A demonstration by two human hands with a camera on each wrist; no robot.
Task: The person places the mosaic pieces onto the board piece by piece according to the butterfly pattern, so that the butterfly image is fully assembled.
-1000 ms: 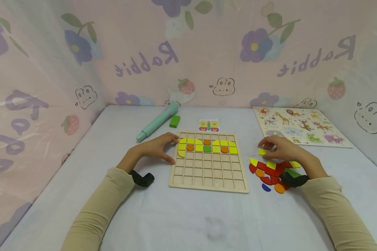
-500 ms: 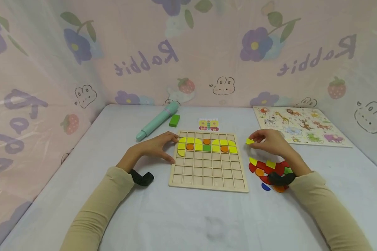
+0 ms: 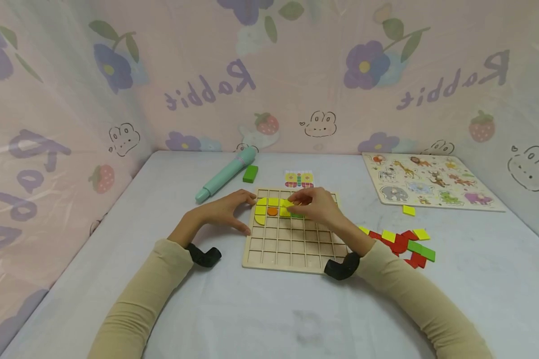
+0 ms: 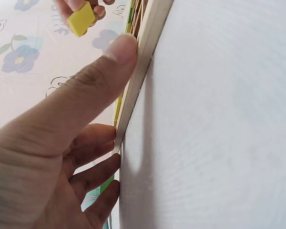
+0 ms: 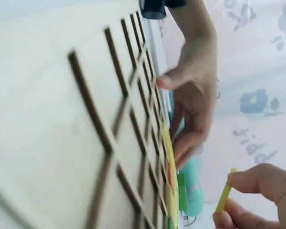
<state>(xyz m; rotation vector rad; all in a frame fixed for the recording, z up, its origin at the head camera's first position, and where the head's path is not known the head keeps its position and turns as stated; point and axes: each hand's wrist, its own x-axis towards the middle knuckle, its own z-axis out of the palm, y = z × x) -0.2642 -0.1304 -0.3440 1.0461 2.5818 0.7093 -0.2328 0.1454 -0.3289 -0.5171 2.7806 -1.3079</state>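
Observation:
My right hand is over the upper middle of the wooden grid board, pinching a yellow square tile between thumb and fingers. In the right wrist view that tile is edge-on, held apart from the board. At the board's left edge rests my left hand, thumb and fingers spread along the rim. Yellow pieces and an orange disc lie in upper-left cells. My right hand hides the upper-right cells and most of a green tile.
Red pieces, green tiles and a loose yellow tile lie right of the board. Behind it are a butterfly pattern card, a green block and a teal pen-like stick. An animal puzzle lies back right.
My right hand has picked up a yellow square tile from beside the loose pieces and carried it left over the board. The left hand stays at the board's edge.

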